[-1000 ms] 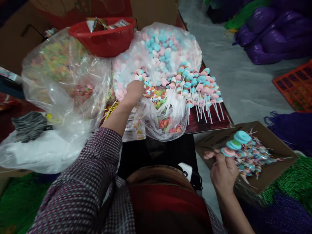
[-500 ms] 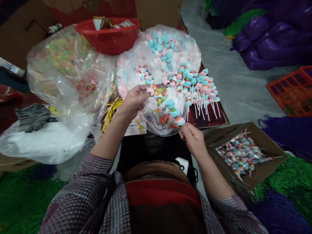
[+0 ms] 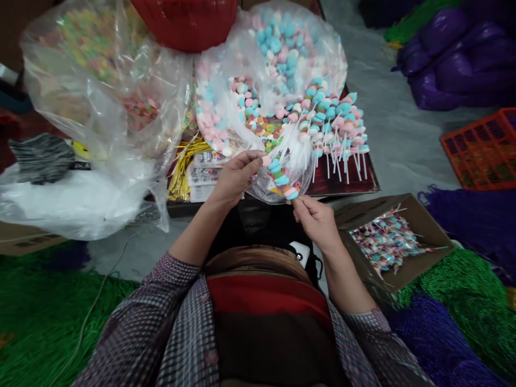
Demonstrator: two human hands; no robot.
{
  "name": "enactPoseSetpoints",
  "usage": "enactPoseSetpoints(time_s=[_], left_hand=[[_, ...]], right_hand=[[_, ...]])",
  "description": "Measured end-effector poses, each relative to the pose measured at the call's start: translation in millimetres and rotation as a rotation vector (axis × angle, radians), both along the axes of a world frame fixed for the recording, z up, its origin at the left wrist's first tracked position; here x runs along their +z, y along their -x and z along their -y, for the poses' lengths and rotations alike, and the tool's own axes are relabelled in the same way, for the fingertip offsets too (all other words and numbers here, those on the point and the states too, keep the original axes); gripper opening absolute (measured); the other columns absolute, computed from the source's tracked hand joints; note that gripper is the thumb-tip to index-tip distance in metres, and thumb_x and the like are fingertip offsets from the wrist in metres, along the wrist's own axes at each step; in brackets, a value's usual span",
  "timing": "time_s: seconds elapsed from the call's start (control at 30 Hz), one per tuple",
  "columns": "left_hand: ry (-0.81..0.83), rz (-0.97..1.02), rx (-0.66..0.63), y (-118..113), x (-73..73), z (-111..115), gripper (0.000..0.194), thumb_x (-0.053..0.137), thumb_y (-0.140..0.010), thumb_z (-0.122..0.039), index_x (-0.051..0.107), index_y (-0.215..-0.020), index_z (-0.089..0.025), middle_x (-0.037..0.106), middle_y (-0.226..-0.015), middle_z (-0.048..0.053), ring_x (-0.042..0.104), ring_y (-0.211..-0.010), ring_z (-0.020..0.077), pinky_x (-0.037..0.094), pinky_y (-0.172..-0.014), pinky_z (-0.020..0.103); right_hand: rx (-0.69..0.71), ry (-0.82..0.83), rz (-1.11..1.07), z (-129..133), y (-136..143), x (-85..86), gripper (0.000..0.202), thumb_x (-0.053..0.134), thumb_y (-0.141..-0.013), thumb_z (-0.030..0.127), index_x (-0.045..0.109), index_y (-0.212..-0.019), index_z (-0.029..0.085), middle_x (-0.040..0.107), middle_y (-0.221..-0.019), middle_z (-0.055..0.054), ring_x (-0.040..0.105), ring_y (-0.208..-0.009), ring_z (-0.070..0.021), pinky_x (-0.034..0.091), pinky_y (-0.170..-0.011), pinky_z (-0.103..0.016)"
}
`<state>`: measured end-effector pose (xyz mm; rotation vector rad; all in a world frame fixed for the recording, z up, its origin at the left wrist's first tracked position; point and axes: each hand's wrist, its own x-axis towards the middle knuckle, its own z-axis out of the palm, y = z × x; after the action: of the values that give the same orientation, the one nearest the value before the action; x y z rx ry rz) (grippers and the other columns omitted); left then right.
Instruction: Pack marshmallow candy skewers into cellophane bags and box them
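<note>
My left hand (image 3: 238,174) pinches a pink marshmallow (image 3: 266,160) between thumb and fingertips, right at the top end of a candy skewer (image 3: 279,175). Blue, green and pink pieces are stacked along that skewer. My right hand (image 3: 316,215) is closed around its lower end, and the stick itself is mostly hidden by the fingers. Whether the marshmallow touches the tip cannot be made out. Behind both hands lies a clear plastic bag (image 3: 262,191) with colourful gummy rings (image 3: 264,128) in and about it.
Finished candy skewers (image 3: 336,126) lie at the table's right. A big bag of marshmallows (image 3: 282,40) and a bag of gummies (image 3: 86,51) stand behind, near a red basin (image 3: 187,24). Gold ties (image 3: 181,174) are at left; a cardboard box (image 3: 427,258) holds wrapped candy.
My left hand has moved right and down, bringing the pink marshmallow to the skewer's top. The skewer has tilted further left in my right hand. The camera view has dipped.
</note>
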<state>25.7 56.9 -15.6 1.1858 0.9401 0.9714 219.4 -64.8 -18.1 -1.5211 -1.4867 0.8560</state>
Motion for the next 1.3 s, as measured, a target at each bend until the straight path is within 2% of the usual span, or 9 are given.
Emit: enactPoseSetpoints(time_s=[0.13, 0.23, 0.4, 0.57, 0.7, 0.8, 0.93, 1.1, 1.3], left_hand=[[-0.19, -0.166, 0.068, -4.9, 1.3, 8.0, 0.034, 0.066, -0.089, -0.056, 0.076, -0.091, -0.024, 0.071, -0.077, 0.0, 0.06, -0.067, 0.0121, 0.047, -0.062, 0.027], [-0.352, -0.306, 0.096, -4.6, 5.6, 15.4, 0.036, 0.057, -0.096, -0.052, 0.077, -0.091, -0.022, 0.076, -0.085, 0.003, 0.066, -0.08, 0.0145, 0.051, -0.076, 0.03], [-0.473, -0.319, 0.095, -2.3, 6.6, 20.8, 0.036, 0.058, -0.096, -0.053, 0.079, -0.097, -0.023, 0.08, -0.093, 0.004, 0.071, -0.086, 0.0164, 0.054, -0.082, 0.031], [-0.435, -0.301, 0.117, -2.3, 1.2, 25.3, 0.033, 0.058, -0.097, -0.049, 0.08, -0.1, -0.026, 0.081, -0.095, 0.004, 0.071, -0.087, 0.0169, 0.054, -0.082, 0.033], [-0.356, -0.257, 0.16, -7.4, -6.2, 31.4, 0.041, 0.056, -0.096, -0.058, 0.079, -0.101, -0.025, 0.078, -0.087, 0.003, 0.069, -0.082, 0.0167, 0.053, -0.077, 0.032], [-0.291, -0.194, 0.168, -11.1, -12.3, 33.4, 0.048, 0.051, -0.096, -0.064, 0.078, -0.103, -0.024, 0.078, -0.091, 0.003, 0.068, -0.084, 0.016, 0.053, -0.075, 0.03], [-0.274, -0.175, 0.169, -10.1, -16.7, 31.6, 0.045, 0.05, -0.097, -0.063, 0.076, -0.107, -0.028, 0.079, -0.102, 0.003, 0.069, -0.087, 0.0147, 0.052, -0.072, 0.029], [-0.271, -0.205, 0.189, -5.7, -17.7, 28.9, 0.04, 0.053, -0.097, -0.061, 0.074, -0.112, -0.03, 0.078, -0.099, 0.002, 0.066, -0.081, 0.0131, 0.05, -0.069, 0.028], [-0.236, -0.162, 0.206, -6.4, -17.5, 28.6, 0.037, 0.049, -0.101, -0.056, 0.074, -0.107, -0.03, 0.075, -0.097, 0.002, 0.063, -0.077, 0.0125, 0.051, -0.066, 0.027]], right_hand=[[0.014, 0.003, 0.031, 2.8, -1.5, 3.8, 0.042, 0.052, -0.099, 0.051, 0.074, -0.082, 0.019, 0.051, -0.054, 0.004, 0.047, -0.05, -0.0101, 0.038, -0.057, -0.025], [0.001, 0.003, 0.035, 4.4, -2.7, 4.4, 0.038, 0.053, -0.099, 0.047, 0.074, -0.083, 0.02, 0.051, -0.054, 0.004, 0.047, -0.05, -0.0099, 0.039, -0.058, -0.024], [0.016, -0.013, 0.063, 5.6, 0.1, 6.2, 0.037, 0.054, -0.098, 0.048, 0.074, -0.084, 0.02, 0.052, -0.054, 0.004, 0.048, -0.051, -0.0108, 0.04, -0.059, -0.024], [0.022, -0.018, 0.091, 10.4, 14.9, 5.5, 0.037, 0.053, -0.099, 0.046, 0.075, -0.085, 0.02, 0.052, -0.052, 0.003, 0.052, -0.052, -0.0121, 0.042, -0.062, -0.025], [0.042, 0.012, 0.078, 17.1, 32.0, 0.7, 0.039, 0.049, -0.101, 0.047, 0.074, -0.087, 0.021, 0.051, -0.051, 0.003, 0.053, -0.054, -0.0126, 0.042, -0.061, -0.025], [0.024, 0.034, 0.04, 19.5, 38.8, -1.2, 0.041, 0.048, -0.101, 0.05, 0.074, -0.089, 0.02, 0.051, -0.051, 0.004, 0.051, -0.053, -0.012, 0.042, -0.059, -0.024], [-0.019, 0.069, -0.052, 16.9, 34.6, 2.6, 0.045, 0.05, -0.099, 0.057, 0.073, -0.087, 0.019, 0.051, -0.052, 0.005, 0.047, -0.049, -0.0094, 0.039, -0.056, -0.023], [-0.028, 0.083, -0.087, 11.8, 27.4, 9.5, 0.052, 0.053, -0.095, 0.066, 0.071, -0.082, 0.019, 0.051, -0.051, 0.006, 0.045, -0.048, -0.0083, 0.038, -0.055, -0.023], [-0.02, 0.107, -0.113, 11.4, 27.0, 5.8, 0.056, 0.053, -0.092, 0.071, 0.072, -0.084, 0.019, 0.049, -0.051, 0.006, 0.044, -0.047, -0.0085, 0.035, -0.053, -0.024]])
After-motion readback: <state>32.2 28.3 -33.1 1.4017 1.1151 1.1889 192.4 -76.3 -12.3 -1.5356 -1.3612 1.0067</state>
